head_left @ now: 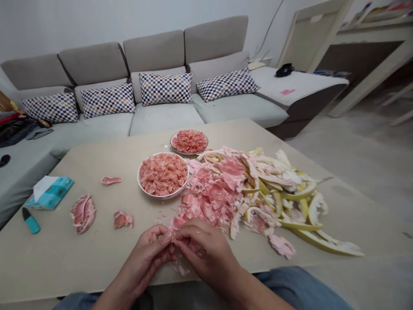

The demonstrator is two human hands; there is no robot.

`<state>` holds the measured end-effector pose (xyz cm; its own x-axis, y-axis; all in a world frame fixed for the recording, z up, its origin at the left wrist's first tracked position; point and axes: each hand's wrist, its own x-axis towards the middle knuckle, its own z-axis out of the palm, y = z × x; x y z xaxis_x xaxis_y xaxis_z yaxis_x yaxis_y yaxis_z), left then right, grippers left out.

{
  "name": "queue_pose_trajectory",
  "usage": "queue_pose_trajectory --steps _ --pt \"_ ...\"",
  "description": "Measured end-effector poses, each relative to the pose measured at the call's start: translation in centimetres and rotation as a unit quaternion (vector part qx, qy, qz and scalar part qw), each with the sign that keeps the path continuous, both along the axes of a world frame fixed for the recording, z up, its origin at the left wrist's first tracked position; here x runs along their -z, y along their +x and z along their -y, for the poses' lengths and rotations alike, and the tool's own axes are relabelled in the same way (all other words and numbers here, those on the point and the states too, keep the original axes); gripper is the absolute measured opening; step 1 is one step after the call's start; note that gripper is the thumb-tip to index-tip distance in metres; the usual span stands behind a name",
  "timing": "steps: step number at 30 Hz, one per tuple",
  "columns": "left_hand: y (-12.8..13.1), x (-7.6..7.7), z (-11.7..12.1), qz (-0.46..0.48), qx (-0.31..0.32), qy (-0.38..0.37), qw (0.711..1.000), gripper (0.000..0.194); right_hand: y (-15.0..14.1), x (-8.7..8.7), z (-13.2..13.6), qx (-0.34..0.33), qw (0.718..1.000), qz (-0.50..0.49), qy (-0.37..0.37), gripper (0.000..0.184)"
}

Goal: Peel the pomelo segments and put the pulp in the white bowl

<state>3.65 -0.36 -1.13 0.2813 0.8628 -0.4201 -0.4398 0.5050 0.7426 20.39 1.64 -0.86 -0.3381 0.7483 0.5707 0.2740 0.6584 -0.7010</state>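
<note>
Fingertips [167,235] of left hand [150,254] pinch narrowly; right hand [206,245] pinches too, both on small pink piece [173,239], partly hidden, at near side of white bowl [164,197]. I see pink pulp filling bowl. Right of bowl: pink membrane scraps [209,193], then thick peel strips [300,226]. Left of bowl: peeled segment chunk [83,214], smaller chunk [123,219], small segment [111,181], tissue pack [53,196], blue-handled knife [31,221]. Just beyond bowl: pulp-filled plate [189,142]; well beyond, sofa [164,118].
</note>
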Motion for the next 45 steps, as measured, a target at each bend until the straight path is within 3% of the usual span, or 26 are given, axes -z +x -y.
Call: queue_pose_trajectory --steps 12,16,21,25,30,34,37,45 --pt "0.2 -0.3 0.3 -0.002 -0.001 0.001 1.0 0.019 -0.3 0.1 0.6 0.02 0.997 0.055 0.052 0.012" --pt "0.8 -0.2 0.9 0.013 -0.035 0.012 0.999 0.015 -0.5 0.6 0.8 0.047 0.996 0.053 0.063 0.011" --pt "1.5 -0.7 1.4 0.029 -0.081 0.033 0.996 0.011 -1.0 0.6 1.1 0.07 0.997 0.026 -0.002 0.01" --pt "1.4 -1.0 1.1 0.021 -0.071 0.048 0.996 0.036 -1.2 0.1 1.2 0.068 0.997 0.02 -0.04 0.01" --pt "1.2 -0.6 1.1 0.007 -0.061 0.049 0.997 0.016 -1.0 0.3 1.1 0.087 0.993 0.048 0.062 0.009" --pt "1.1 -0.7 1.2 0.044 -0.057 0.015 0.997 0.011 -0.7 0.2 1.0 0.095 0.972 0.097 0.193 0.012" --pt "0.7 -0.8 0.7 0.065 -0.074 0.006 0.995 0.009 -0.5 0.0 0.9 0.086 0.964 0.102 0.232 0.016" --pt "-0.2 -1.1 0.2 0.091 -0.099 -0.018 0.991 0.016 0.6 0.1 -0.4 0.078 0.994 0.032 0.066 0.024"
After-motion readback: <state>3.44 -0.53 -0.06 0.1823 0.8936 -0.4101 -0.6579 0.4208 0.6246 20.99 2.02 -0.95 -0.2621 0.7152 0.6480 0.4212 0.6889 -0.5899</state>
